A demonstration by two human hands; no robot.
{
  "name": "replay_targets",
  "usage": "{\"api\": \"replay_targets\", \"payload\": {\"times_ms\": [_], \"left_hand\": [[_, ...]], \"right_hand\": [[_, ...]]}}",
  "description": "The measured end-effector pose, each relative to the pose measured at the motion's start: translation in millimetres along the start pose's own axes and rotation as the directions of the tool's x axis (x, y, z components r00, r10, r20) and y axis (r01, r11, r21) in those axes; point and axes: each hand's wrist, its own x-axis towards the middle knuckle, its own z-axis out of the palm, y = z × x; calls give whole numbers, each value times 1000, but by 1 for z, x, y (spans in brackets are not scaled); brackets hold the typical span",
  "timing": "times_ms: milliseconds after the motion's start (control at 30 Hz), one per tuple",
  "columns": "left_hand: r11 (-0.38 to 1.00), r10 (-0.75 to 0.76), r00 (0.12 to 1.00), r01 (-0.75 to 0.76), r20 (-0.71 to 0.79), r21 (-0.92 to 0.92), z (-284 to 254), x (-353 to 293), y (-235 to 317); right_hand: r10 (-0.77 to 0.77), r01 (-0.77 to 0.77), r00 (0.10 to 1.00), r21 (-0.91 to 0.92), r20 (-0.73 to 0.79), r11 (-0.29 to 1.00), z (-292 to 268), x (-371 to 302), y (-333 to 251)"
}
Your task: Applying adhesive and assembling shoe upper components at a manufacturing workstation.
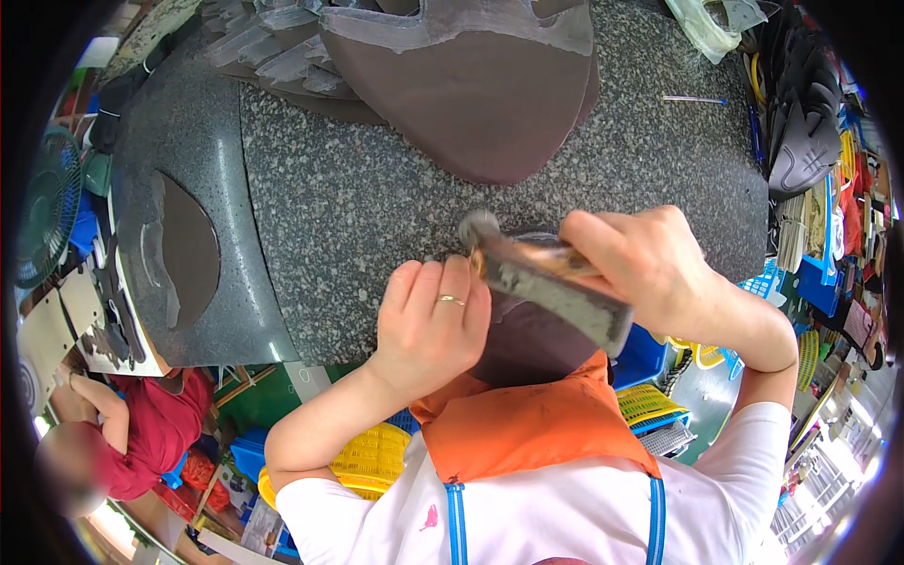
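My right hand grips the handle of a hammer, whose grey metal head is slightly blurred and tilted over the work. Beneath it is a dark brown sheet piece, like leather, at the near edge of the stone worktop. The fingers of my left hand, one with a ring, are bent and close together at that piece's left edge; their tips and thumb are partly hidden. Just beyond lie larger dark brown pieces with grey-coated edges, stacked at the far side.
A single cut piece lies on the dark slab to the left. At the far right are a pen and a stack of dark pieces. Yellow baskets stand below the worktop. Another person in red sits at lower left.
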Motion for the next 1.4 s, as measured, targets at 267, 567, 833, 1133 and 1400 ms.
{"api": "replay_targets", "payload": {"times_ms": [267, 567, 833, 1133, 1400], "left_hand": [[920, -28, 997, 0, -66, -391, 16, 4, 15], [469, -449, 707, 707, -547, 529, -51, 9, -216], [71, -849, 231, 941, -476, 330, -101, -125, -231], [768, -544, 787, 327, -291, -551, -162, -2, -21], [834, -248, 969, 209, -8, -511, -2, 12, 11]], "right_hand": [[289, -182, 911, 342, -294, 922, -9, -35, 15], [567, -298, 707, 548, -423, 781, 28, -84, 52], [628, -444, 755, 561, -186, 699, 21, -53, 34], [661, -467, 716, 552, -223, 691, 22, -73, 45], [563, -388, 758, 465, -330, 796, 7, -91, 19]]}}
